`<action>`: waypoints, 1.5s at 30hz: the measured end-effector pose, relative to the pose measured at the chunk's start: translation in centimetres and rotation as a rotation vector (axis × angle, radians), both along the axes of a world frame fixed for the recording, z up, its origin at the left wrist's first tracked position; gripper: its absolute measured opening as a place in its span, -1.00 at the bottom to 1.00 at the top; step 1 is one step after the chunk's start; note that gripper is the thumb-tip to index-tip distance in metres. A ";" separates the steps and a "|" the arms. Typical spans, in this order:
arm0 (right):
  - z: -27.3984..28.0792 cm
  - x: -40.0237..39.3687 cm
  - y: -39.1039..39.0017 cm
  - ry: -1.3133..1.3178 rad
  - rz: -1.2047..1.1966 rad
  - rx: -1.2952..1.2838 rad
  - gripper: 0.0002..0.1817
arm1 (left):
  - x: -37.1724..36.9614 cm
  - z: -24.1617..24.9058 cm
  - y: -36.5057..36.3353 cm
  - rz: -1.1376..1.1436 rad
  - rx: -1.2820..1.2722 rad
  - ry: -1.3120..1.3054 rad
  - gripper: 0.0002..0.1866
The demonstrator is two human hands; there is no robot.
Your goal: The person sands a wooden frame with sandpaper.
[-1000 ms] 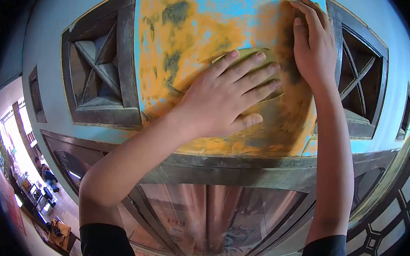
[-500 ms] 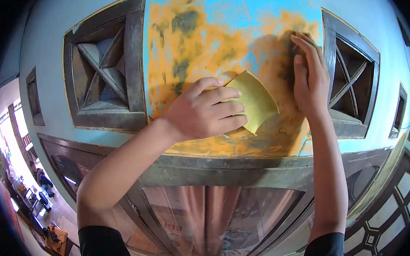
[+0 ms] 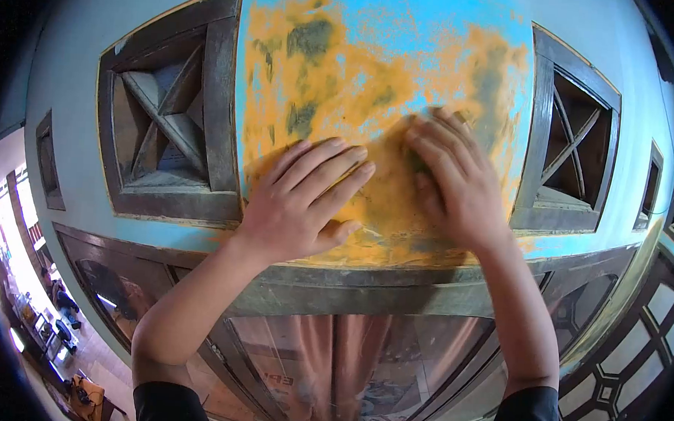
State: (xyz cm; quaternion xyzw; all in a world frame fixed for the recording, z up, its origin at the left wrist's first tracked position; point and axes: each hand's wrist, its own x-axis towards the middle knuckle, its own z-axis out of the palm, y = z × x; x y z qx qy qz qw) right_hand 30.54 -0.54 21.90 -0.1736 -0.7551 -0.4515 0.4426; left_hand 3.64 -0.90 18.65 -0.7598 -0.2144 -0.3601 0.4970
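Observation:
My left hand [image 3: 295, 201] lies on the patchy orange-and-blue wall panel [image 3: 359, 82], palm down, with its fingers stretched out and slightly apart. No sheet shows around it. Right of it, my right hand [image 3: 457, 179] presses against the same panel, fingers bent and thumb tucked in below them. Its fingertips are a little blurred, and a dark shadow fills the gap under the palm. I cannot tell what the right hand holds there. The yellow sandpaper sheet from the earlier frame is out of sight. Dark grey smudges and orange patches mark the surface.
Dark wooden vents with crossed slats stand on the left [image 3: 163, 110] and right [image 3: 573, 139] of the panel. Below runs a wooden beam [image 3: 348, 291] above curtained glass [image 3: 336, 363]. A person [image 3: 65, 303] is far off at lower left.
The yellow sandpaper sheet has gone from my left hand, whose fingers have opened out flat on the wall. My right hand has moved down and left from beside the right vent.

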 end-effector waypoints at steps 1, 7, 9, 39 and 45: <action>0.8 0.5 0.5 0.095 0.016 0.016 -0.54 | -0.3 -0.7 -0.2 0.072 -0.009 -0.006 -0.35; 1.2 0.9 1.9 0.257 -0.016 0.129 -0.61 | -1.1 -4.3 -0.6 0.287 -0.107 -0.060 -0.30; -0.4 0.2 1.4 0.188 -0.026 0.085 -0.61 | -1.2 -5.1 -0.4 0.303 -0.093 -0.079 -0.29; -6.0 -5.2 -0.2 0.023 -0.112 -0.132 -0.49 | -3.9 -11.0 -1.0 0.342 -0.160 -0.251 -0.31; -4.0 -4.2 0.8 0.237 -0.143 -0.003 -0.49 | -4.1 -11.6 -0.7 0.306 -0.167 -0.280 -0.31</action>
